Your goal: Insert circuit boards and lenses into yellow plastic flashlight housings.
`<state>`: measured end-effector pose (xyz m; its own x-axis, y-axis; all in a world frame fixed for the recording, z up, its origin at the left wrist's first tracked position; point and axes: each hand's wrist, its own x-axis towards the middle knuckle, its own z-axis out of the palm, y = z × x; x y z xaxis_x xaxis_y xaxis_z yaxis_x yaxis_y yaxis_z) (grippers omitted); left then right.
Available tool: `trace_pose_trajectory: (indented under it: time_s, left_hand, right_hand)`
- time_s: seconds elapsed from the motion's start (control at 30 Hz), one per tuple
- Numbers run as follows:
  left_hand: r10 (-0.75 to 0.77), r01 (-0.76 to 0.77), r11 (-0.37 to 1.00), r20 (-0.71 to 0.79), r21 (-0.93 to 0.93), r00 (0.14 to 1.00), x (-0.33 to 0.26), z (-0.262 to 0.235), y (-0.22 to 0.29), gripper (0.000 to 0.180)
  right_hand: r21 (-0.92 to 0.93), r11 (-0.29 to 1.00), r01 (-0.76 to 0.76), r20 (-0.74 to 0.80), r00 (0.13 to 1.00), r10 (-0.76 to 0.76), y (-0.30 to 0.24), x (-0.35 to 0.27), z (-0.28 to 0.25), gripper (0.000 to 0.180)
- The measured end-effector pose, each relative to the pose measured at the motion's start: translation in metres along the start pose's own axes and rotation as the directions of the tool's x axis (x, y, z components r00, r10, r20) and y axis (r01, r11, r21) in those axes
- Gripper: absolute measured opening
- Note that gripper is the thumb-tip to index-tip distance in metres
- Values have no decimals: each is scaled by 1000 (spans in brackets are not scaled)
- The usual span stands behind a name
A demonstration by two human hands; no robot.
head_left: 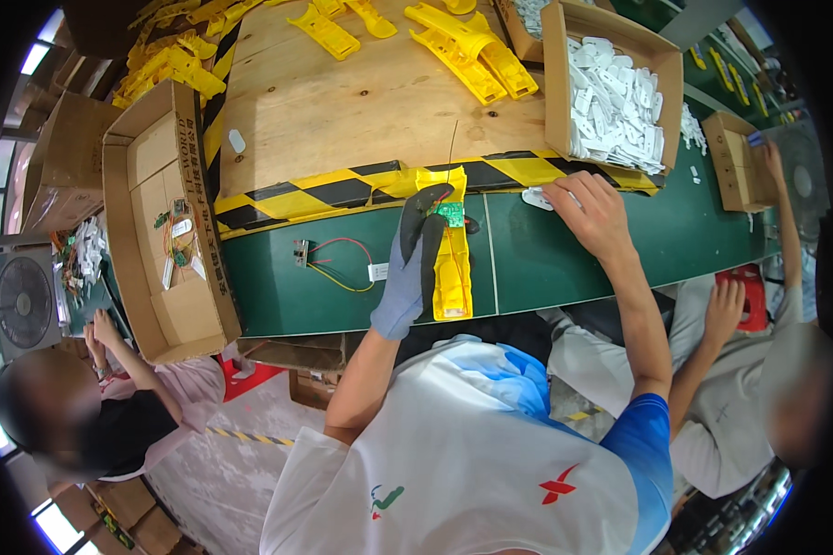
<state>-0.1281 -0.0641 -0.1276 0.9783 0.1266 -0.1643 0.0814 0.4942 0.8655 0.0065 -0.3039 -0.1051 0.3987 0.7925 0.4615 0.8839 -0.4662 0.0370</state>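
Open brown carton (pixel 148 305) lying at left worktop edge, carton of white parts (pixel 557 83) sitting upper right, small brown box (pixel 736 162) standing far right

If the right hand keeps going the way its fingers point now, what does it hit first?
The right hand points up-left across the green belt; a white plastic piece lies right at its fingertips, likely first. Just beyond is the striped table edge. Depth is hard to judge.
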Motion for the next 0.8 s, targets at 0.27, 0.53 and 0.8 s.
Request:
trace_pose_trajectory:
  time_s: [0.27, 0.53, 0.8]
  left_hand:
    - [146, -111, 965, -137, 237, 980, 4, 8, -15, 29]
    - [439, -263, 679, -93, 685, 893, 7, 6, -11, 27]
    - [366, -196, 762, -161, 617, 917, 4, 13, -13, 28]
  right_hand:
    - [692, 313, -651, 238, 614, 753, -103, 41, 16, 14]
    - [729, 127, -673, 364, 538, 760, -126, 57, 10, 18]
    - [773, 29, -634, 372, 489, 789, -129, 52, 23, 19]
